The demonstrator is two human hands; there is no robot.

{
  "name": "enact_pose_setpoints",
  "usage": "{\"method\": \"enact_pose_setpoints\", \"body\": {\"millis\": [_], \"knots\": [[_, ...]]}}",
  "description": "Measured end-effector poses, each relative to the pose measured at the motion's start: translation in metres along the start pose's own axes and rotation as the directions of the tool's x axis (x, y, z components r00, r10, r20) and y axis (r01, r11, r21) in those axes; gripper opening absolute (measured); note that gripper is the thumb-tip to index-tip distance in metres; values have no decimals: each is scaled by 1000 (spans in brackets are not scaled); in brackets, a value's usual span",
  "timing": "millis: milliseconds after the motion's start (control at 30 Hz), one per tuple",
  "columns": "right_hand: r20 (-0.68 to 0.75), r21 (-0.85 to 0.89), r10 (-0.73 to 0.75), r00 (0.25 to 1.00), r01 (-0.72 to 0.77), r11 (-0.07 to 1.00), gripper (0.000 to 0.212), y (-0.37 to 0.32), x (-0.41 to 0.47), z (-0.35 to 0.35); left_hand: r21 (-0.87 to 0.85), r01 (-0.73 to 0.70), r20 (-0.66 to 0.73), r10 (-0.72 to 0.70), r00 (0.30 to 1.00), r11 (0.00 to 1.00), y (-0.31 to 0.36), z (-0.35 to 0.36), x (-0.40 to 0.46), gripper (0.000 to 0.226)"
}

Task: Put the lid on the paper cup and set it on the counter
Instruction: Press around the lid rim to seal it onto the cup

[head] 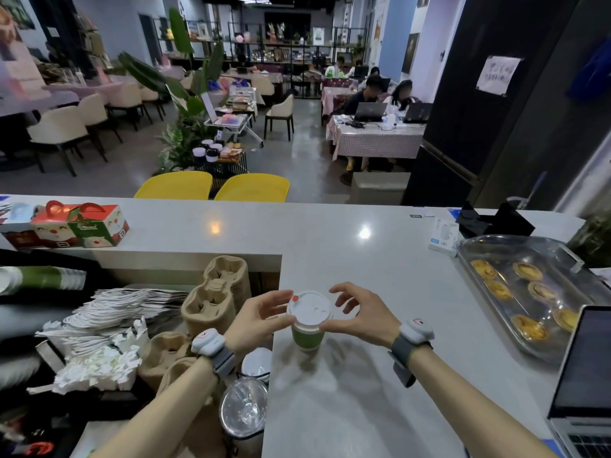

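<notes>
Forearms with wrist bands reach in from the bottom edge. Left hand [261,317] pinches the rim of the white lid [309,309] atop the green paper cup [306,337], which stands on the grey counter [363,408] near its left edge; right hand [358,314] grips the opposite rim, upper fingers spread. Lid seating appears nearly complete; the next move probably calls for a firm press all round, then release.

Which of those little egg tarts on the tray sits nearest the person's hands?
The egg tart at the tray's near front edge, lowest and leftmost in view, lies closest to the right hand. The others sit farther back or right.
</notes>
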State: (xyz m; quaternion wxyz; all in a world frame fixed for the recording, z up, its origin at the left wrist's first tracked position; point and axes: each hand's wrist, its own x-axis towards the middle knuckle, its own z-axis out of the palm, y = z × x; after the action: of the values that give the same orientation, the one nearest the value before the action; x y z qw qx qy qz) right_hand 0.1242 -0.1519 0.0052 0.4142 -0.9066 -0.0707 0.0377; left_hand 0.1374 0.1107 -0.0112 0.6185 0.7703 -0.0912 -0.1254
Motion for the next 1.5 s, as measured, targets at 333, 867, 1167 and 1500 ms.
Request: {"method": "enact_pose_setpoints", "body": {"millis": [333, 867, 1167, 1500], "knots": [[105, 44, -17, 994, 12, 999, 88, -2, 14, 8, 67, -16, 122, 8, 993, 998, -3, 13, 10, 87], [71, 159, -1, 998, -10, 987, 76, 11, 16, 5, 9, 60, -21, -60, 998, 998, -1, 17, 7, 52], [147, 115, -35, 989, 18, 993, 87, 12, 23, 3, 133, -21, 50, 14, 999, 991, -3, 16, 9, 90], [113, 166, -62, 992, 43, 985, 67, 10, 16, 9, 37, -54, 95, 50, 994, 998, -6, 23, 7, 79]]}}
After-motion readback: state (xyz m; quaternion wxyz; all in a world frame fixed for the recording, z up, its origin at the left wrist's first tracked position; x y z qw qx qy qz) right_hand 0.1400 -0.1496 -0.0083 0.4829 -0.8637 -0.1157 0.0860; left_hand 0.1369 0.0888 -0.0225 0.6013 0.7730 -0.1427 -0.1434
